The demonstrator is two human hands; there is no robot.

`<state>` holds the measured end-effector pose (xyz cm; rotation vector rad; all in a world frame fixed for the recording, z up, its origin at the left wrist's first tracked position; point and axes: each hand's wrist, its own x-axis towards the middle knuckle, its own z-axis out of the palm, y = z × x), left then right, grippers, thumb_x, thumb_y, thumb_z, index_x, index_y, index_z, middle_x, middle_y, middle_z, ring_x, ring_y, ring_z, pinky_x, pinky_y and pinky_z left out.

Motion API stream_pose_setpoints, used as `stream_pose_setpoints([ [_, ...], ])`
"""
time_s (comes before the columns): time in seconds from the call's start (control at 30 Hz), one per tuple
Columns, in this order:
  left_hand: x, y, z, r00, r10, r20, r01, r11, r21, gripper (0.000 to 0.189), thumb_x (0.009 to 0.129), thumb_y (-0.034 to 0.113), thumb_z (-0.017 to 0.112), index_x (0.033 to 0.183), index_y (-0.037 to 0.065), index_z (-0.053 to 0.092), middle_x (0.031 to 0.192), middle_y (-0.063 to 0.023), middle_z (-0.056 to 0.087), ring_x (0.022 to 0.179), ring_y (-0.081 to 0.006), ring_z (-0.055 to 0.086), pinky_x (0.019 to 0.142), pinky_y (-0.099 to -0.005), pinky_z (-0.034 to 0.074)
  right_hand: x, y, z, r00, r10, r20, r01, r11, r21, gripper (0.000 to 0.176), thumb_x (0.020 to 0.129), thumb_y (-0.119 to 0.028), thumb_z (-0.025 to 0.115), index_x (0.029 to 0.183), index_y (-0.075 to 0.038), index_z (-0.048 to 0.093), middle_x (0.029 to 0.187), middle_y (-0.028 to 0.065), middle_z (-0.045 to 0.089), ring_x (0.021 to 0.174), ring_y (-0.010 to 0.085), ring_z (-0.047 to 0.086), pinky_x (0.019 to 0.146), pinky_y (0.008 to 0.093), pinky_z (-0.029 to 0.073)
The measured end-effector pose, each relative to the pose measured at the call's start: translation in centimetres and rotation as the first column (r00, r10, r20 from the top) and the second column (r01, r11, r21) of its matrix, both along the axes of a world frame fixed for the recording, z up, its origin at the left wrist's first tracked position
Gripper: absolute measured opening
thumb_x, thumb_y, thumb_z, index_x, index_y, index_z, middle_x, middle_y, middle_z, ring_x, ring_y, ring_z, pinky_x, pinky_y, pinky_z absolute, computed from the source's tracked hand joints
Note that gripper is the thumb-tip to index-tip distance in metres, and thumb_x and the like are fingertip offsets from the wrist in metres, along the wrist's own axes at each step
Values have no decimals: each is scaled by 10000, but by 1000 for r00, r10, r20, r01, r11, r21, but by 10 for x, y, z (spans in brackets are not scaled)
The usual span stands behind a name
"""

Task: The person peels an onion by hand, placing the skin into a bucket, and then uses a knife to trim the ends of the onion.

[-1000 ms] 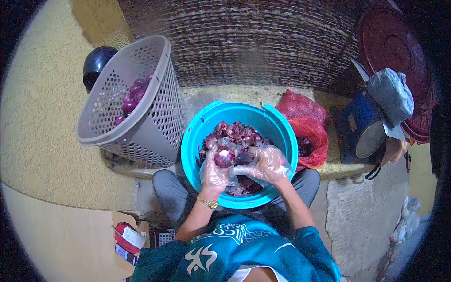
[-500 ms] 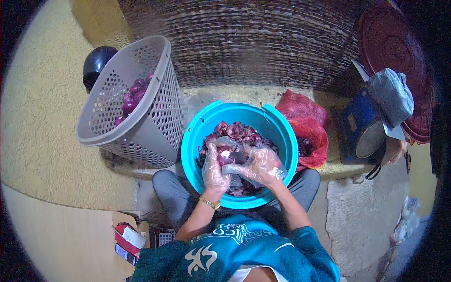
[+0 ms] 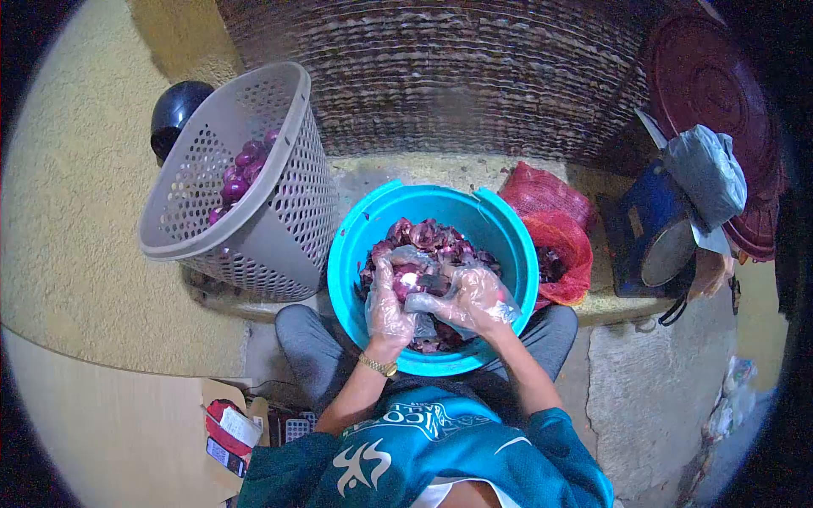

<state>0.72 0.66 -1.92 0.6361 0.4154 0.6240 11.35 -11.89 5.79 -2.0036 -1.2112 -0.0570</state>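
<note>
Both my hands wear clear plastic gloves and are held close together over a turquoise tub [image 3: 345, 254]. A red onion [image 3: 406, 279] with a pale cut spot is gripped in my left hand [image 3: 386, 303]. My right hand [image 3: 476, 298] is closed round what looks like a small knife [image 3: 436, 285]; its dark flat blade lies against the onion and its handle is hidden in the fingers. Purple onion skins [image 3: 436, 239] fill the tub below and behind the hands.
To the left a tilted grey perforated basket [image 3: 296, 203] holds several purple onions [image 3: 246, 173]. A red mesh sack [image 3: 550, 199] lies right of the tub. Further right stand a blue container [image 3: 648, 220] and a grey plastic bag [image 3: 705, 173]. A phone [image 3: 225, 455] lies lower left.
Both hands keep nearly the same pose, with the onion turned only slightly. The view has shifted very little, and nothing was let go or taken hold of.
</note>
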Motion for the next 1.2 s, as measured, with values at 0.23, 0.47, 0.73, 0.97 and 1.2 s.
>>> stream_pose_setpoints([
  [0.23, 2, -15, 46, 996, -33, 77, 43, 991, -126, 425, 1009, 407, 474, 1266, 70, 504, 1108, -73, 625, 1007, -232, 633, 881, -369, 536, 2, -4, 1, 984, 50, -170, -85, 975, -207, 578, 778, -660, 638, 736, -88, 708, 643, 172, 646, 594, 344, 649, 555, 456, 487],
  [0.47, 6, -13, 47, 999, -1, 43, 9, 981, -192, 482, 990, 503, 444, 1191, 79, 555, 1111, -105, 626, 1010, -251, 638, 892, -409, 557, 5, -17, 5, 983, 128, -131, -157, 959, -236, 574, 758, -661, 660, 719, -89, 701, 643, 164, 649, 589, 344, 643, 570, 442, 497],
  [0.73, 10, -10, 7, 980, 166, -112, -136, 961, 239, 465, 1008, 490, 413, 1185, 90, 570, 1104, -97, 636, 999, -237, 640, 877, -369, 554, 2, -8, 6, 999, 4, -39, -5, 999, -39, 577, 642, -646, 774, 742, -81, 708, 542, 138, 597, 479, 282, 609, 488, 392, 471],
  [0.97, 3, -6, 9, 994, 107, -1, -106, 992, 62, 707, 888, 235, 672, 1444, -8, 310, 1165, -151, 599, 1033, -286, 606, 913, -434, 476, -8, 2, 8, 997, -2, -82, -2, 999, -52, 575, 648, -635, 778, 776, -77, 722, 527, 125, 593, 465, 264, 610, 478, 383, 470],
  [1.2, 6, -14, 27, 967, 244, -71, -179, 852, 493, 451, 1035, 447, 367, 1116, 52, 569, 1065, -86, 624, 969, -177, 604, 886, -337, 490, -11, 2, 3, 997, -7, -78, 2, 998, -61, 559, 710, -637, 730, 789, -83, 731, 544, 126, 605, 475, 276, 607, 486, 391, 472],
])
